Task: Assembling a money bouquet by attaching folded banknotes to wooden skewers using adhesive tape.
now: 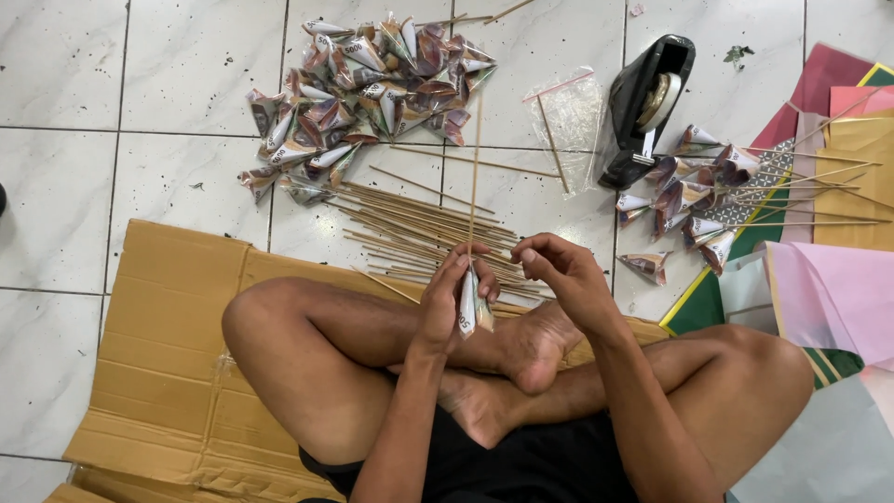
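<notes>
My left hand point(447, 298) grips a folded paper cone point(471, 307) with a thin wooden stick point(475, 168) running up out of it. My right hand point(563, 275) hovers just right of the cone, fingers curled and pinched near the stick; whether it touches the stick I cannot tell. Both hands are above my crossed legs. A loose bundle of wooden sticks point(419, 228) lies on the floor just beyond my hands. Farther away sits a heap of folded paper cones point(368, 93).
A black tape dispenser point(647, 107) stands at the upper right, beside a clear plastic bag point(570, 121). Several cones mounted on sticks point(694, 200) lie right of it, over coloured paper sheets point(838, 289). I sit on flattened brown cardboard point(163, 373) on white tiles.
</notes>
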